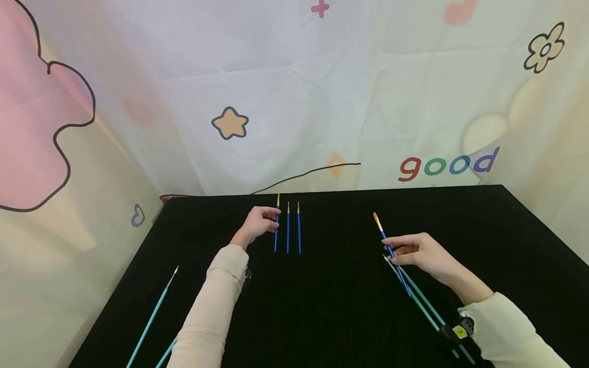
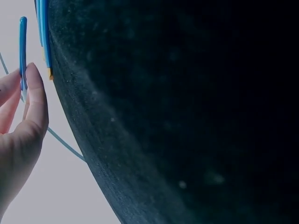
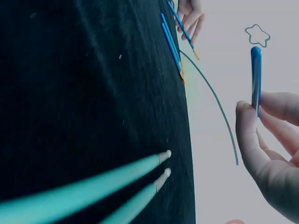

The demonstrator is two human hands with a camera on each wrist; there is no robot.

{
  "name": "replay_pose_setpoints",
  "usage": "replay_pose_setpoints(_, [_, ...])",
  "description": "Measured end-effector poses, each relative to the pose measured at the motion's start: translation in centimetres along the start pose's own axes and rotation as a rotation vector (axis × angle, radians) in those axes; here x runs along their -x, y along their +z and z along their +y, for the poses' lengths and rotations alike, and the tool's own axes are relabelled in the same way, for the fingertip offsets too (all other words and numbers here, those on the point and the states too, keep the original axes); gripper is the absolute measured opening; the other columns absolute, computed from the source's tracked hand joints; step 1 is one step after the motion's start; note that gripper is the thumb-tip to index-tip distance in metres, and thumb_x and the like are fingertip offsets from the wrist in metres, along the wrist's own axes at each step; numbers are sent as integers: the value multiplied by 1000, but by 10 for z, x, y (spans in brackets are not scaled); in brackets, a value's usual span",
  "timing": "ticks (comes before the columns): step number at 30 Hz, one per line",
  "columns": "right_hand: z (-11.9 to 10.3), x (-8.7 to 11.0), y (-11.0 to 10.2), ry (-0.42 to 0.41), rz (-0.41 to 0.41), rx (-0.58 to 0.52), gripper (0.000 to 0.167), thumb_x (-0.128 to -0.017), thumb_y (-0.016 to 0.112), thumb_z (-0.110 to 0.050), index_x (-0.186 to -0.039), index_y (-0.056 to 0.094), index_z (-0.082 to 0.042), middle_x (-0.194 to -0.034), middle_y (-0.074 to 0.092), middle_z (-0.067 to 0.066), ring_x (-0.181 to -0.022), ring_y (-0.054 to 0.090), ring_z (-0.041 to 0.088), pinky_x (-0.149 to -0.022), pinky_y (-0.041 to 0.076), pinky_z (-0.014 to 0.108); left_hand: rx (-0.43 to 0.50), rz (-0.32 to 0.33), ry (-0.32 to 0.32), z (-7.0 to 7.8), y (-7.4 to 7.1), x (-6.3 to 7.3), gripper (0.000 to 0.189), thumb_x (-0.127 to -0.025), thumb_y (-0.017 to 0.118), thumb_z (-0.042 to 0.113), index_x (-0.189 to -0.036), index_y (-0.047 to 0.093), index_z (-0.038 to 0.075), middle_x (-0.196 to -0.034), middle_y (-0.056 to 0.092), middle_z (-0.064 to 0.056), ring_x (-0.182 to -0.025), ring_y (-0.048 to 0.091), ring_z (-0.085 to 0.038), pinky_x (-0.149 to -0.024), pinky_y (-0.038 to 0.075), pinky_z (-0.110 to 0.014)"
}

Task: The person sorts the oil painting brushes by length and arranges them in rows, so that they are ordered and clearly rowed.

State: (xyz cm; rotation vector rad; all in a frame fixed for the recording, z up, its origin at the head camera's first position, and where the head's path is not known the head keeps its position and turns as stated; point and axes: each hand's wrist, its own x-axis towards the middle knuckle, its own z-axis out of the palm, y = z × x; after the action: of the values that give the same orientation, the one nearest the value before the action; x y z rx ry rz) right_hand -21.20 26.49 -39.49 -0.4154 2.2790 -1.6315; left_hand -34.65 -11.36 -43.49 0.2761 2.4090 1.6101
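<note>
At the back of the table, my left hand (image 1: 259, 222) pinches a blue paintbrush (image 1: 275, 240) between thumb and fingers, its tip pointing away from me. Just right of it lie two more blue paintbrushes (image 1: 288, 230), side by side and roughly parallel. My right hand (image 1: 421, 253) pinches another blue paintbrush (image 1: 402, 281) near its middle, bristles up and to the left. In the right wrist view this held paintbrush (image 3: 256, 77) rises between thumb and fingers. Beneath it, two teal paintbrushes (image 1: 425, 312) lie on the table at the right.
On the left side lies a teal paintbrush (image 1: 151, 319), with another teal paintbrush (image 1: 166, 352) partly hidden by my left sleeve. The black-covered table (image 1: 322, 312) ends at a printed cloth backdrop (image 1: 294, 128) behind and at both sides.
</note>
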Motion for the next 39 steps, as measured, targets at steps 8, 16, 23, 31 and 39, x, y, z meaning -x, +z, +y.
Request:
replay_pose_setpoints(8, [-7, -22, 13, 4, 22, -31, 44, -84, 62, -2, -124, 48, 11, -108, 59, 21, -92, 62, 25, -78, 51, 29, -53, -13, -62, -1, 2, -7, 40, -83, 56, -10, -122, 53, -5, -112, 50, -23, -88, 60, -27, -78, 51, -34])
replay_pose_setpoints(16, [-14, -47, 27, -28, 35, -58, 41, -84, 60, 0, -122, 50, 11, -109, 59, 18, -94, 61, 25, -79, 50, 28, -70, -33, -108, -1, 3, -8, 43, -82, 56, -12, -124, 52, -4, -115, 49, -23, -87, 61, -26, -79, 51, -34])
replay_pose_setpoints(23, [-15, -69, 42, -26, 71, -114, 40, -85, 59, 1, -123, 49, 11, -109, 59, 18, -91, 62, 20, -80, 50, 29, -64, -39, -113, -5, 3, -7, 44, -81, 58, -12, -124, 52, -4, -116, 49, -23, -85, 62, -23, -79, 51, -33])
replay_pose_setpoints(31, [-17, -91, 53, -2, 144, -126, 39, -86, 56, 3, -124, 49, 10, -112, 56, 22, -87, 62, 16, -80, 50, 31, -140, -34, -114, -3, 5, -7, 44, -81, 61, -8, -124, 55, 1, -116, 50, -20, -91, 57, -24, -81, 50, -35])
replay_pose_setpoints(39, [-17, -111, 69, 42, 202, -102, 38, -86, 55, 3, -124, 51, 6, -122, 49, 28, -92, 61, 22, -84, 48, 36, -229, -28, -111, -2, 7, -6, 45, -81, 62, -4, -125, 55, 5, -117, 52, -17, -97, 52, -25, -85, 46, -38])
